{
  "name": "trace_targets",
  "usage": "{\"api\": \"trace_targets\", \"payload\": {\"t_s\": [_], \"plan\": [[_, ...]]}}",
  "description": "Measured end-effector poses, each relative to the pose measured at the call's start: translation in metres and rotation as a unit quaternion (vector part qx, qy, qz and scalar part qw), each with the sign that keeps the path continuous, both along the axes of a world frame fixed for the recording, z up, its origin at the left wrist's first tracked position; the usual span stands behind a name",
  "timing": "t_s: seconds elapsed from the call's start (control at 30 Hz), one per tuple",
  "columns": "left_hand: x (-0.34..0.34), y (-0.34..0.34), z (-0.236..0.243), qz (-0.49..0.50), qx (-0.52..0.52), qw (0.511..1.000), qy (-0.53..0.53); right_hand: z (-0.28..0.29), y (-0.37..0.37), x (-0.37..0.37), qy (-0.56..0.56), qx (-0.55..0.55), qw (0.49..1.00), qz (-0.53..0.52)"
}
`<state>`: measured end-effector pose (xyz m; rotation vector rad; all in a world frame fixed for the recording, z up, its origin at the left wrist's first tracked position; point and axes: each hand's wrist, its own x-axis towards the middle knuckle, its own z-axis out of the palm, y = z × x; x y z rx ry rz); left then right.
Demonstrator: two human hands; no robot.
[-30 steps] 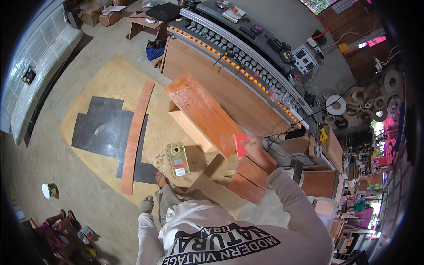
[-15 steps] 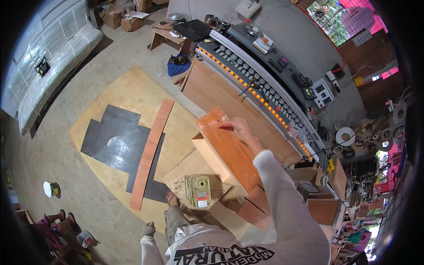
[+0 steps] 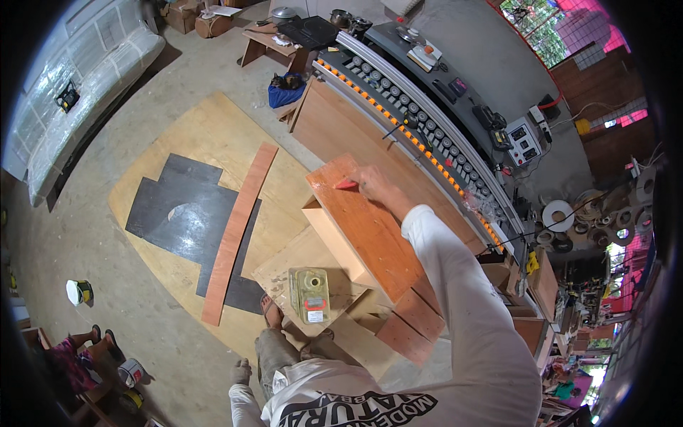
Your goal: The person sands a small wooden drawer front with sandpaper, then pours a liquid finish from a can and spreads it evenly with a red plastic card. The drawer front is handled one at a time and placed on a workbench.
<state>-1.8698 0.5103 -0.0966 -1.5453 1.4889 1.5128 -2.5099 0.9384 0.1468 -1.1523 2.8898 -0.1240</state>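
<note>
My right hand (image 3: 373, 183) is closed on a small red spreader (image 3: 346, 184), its edge against the far end of an orange-brown board (image 3: 366, 220). A wet sheen shows on the board around it. The board lies on top of a pale wooden box frame (image 3: 334, 238). Down beside my left leg hangs my left hand (image 3: 242, 371), its fingers curled in and nothing visible in them. A yellowish rectangular can (image 3: 309, 293) with a round opening stands on a plywood piece (image 3: 274, 274) near my feet.
A long reddish strip (image 3: 240, 235) and a dark sheet (image 3: 181, 206) lie on a large plywood panel (image 3: 153, 164) at left. Reddish boards (image 3: 409, 333) lean by my right side. A roller machine (image 3: 409, 117) runs along the right. A person's feet (image 3: 103, 336) show at lower left.
My right hand and the spreader have shifted slightly toward the board's far left corner. The whole view has shifted a little; the left hand still hangs down.
</note>
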Motion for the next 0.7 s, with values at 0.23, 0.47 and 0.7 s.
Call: {"api": "trace_targets", "payload": {"t_s": [0.23,0.47,0.7], "plan": [[0.024,0.042,-0.004,-0.069,0.004,0.998,0.008,0.007,0.102,0.146,-0.009,-0.024,1.0,-0.016],[0.045,0.083,-0.026,-0.301,-0.101,0.947,0.043,0.016,0.166,0.256,-0.067,-0.008,0.994,-0.085],[0.056,0.081,-0.033,-0.28,-0.033,0.958,0.05,0.107,0.156,0.218,-0.17,-0.204,0.931,-0.251]]}}
